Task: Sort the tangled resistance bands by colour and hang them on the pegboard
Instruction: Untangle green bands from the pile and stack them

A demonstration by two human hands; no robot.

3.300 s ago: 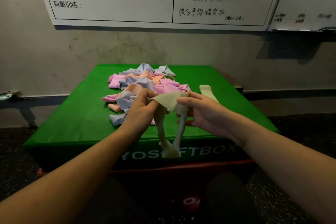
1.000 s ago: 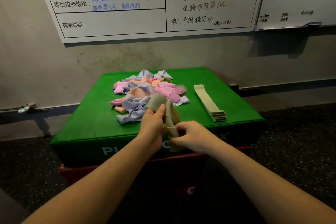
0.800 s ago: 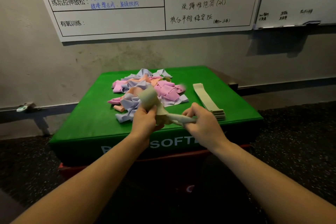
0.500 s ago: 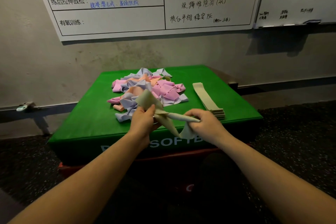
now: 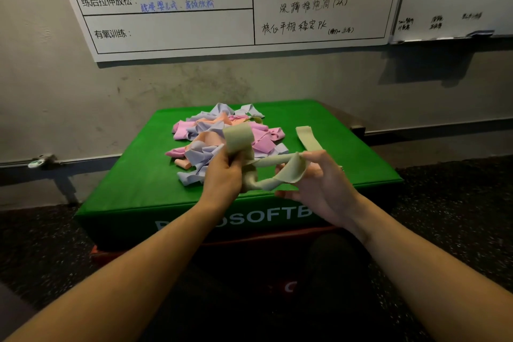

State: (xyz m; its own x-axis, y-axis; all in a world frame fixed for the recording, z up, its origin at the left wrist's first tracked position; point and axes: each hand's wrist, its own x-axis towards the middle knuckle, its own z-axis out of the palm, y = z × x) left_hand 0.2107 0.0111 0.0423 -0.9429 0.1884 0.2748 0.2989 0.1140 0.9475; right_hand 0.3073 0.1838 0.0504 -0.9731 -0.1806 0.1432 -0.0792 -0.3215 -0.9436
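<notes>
Head view, left to right: tangled pile of pink, lilac, peach bands (image 5: 219, 139) centre frame on green soft box (image 5: 133, 175). Left hand (image 5: 222, 178) grips twisted beige band (image 5: 266, 172); right hand (image 5: 319, 183), fingers half spread, pinches its other end. Stacked beige bands (image 5: 306, 137) just right of centre.

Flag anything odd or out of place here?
The pale green band held between the left hand and right hand is twisted on itself. The tangled pile still mixes pink, lilac and peach bands on the green box. No pegboard is in view.
</notes>
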